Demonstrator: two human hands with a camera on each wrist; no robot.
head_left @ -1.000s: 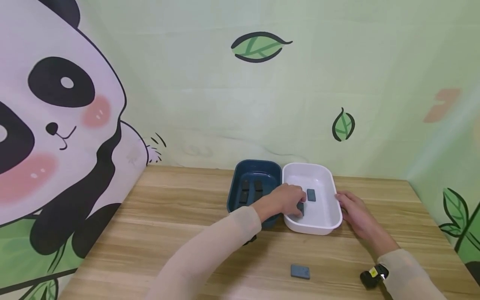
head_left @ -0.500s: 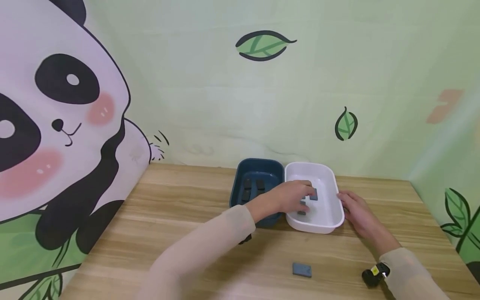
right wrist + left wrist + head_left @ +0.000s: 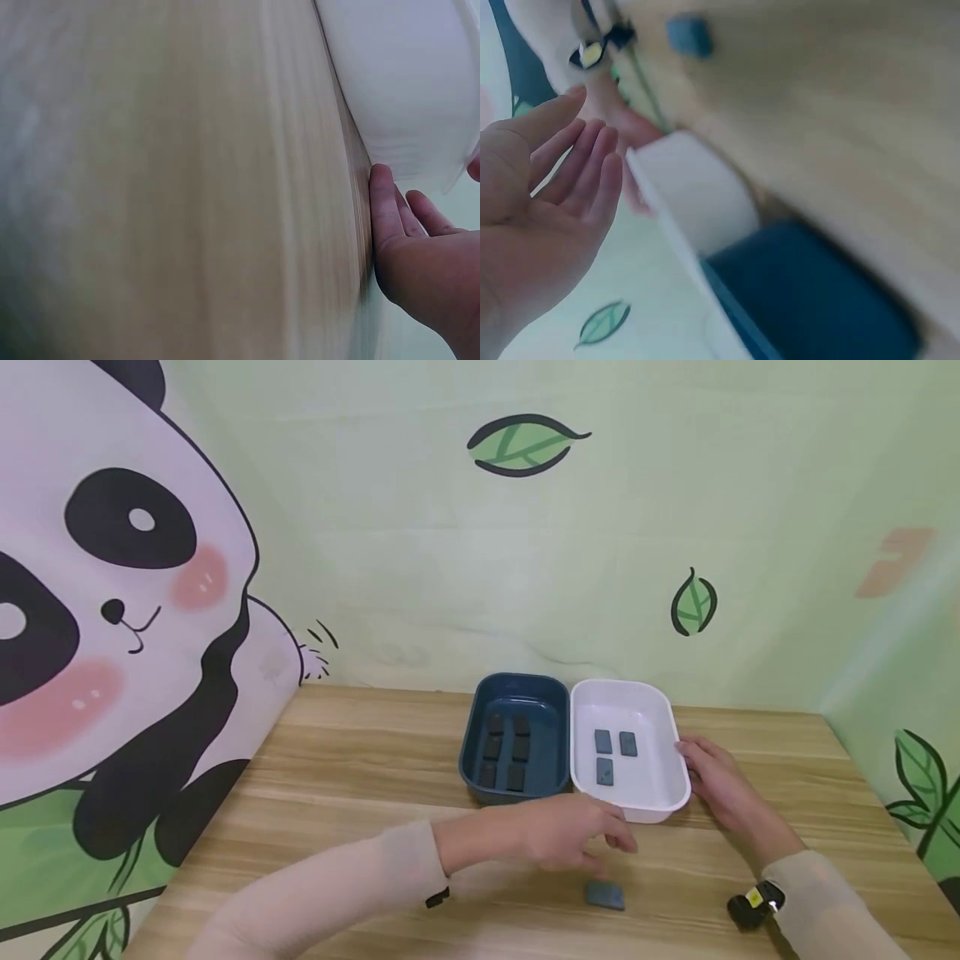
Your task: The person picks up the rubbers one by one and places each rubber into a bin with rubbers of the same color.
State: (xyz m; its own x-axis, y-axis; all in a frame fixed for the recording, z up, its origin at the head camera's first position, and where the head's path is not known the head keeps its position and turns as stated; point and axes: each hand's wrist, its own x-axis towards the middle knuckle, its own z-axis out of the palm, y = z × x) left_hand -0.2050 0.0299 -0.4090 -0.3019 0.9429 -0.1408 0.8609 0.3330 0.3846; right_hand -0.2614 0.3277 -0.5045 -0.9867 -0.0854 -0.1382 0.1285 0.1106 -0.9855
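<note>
My left hand [image 3: 566,831] hovers in front of the two trays, holding nothing, its fingers loosely bent. Just below its fingertips a blue-grey rectangular tile [image 3: 604,895] lies on the wooden table. In the left wrist view the palm and fingers of the left hand [image 3: 562,180] show with nothing in them. My right hand [image 3: 723,789] is at the right side of the white tray [image 3: 660,789]; in the right wrist view its straight fingers [image 3: 384,202] reach the tray's outer wall near the table. Several blue-grey tiles [image 3: 627,743] lie flat inside the white tray.
A dark blue tray [image 3: 551,760] stands against the white one on its left, with several black tiles [image 3: 521,748] in two columns. Behind the table [image 3: 360,752] rises a wall hanging [image 3: 420,552] with a panda and leaves.
My left hand has left the white tray and moved toward me, over the table near the loose tile. The tiles in the white tray are uncovered. My right hand stays at the tray's side.
</note>
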